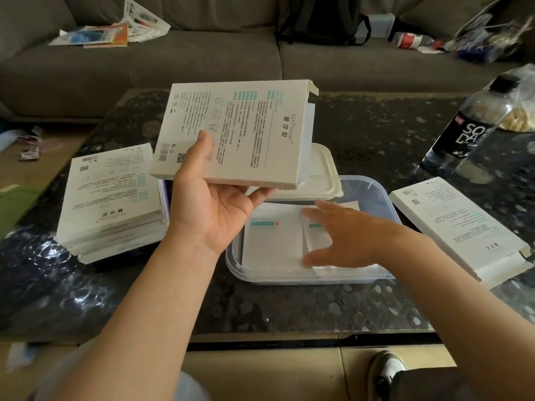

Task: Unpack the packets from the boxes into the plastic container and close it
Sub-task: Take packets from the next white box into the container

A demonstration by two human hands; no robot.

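Observation:
My left hand point(212, 206) holds a flat white box point(240, 131) above the table, thumb on its printed face, its right end open. My right hand point(344, 235) reaches with straight fingers into the clear plastic container point(379, 195) and lies on white packets point(272, 241) lying flat inside. The container's cream lid point(321, 172) leans on its far rim, partly hidden by the box. A stack of several white boxes point(113, 198) stands at the left. One more white box point(460, 227) lies at the right with its end flap open.
A black-labelled soda bottle point(469, 125) stands at the right rear of the dark glass table point(289, 308). A bag of snacks point(521, 111) sits behind it. The grey sofa point(173, 62) beyond holds papers, a backpack and clutter. My shoe point(388, 371) is on the floor below.

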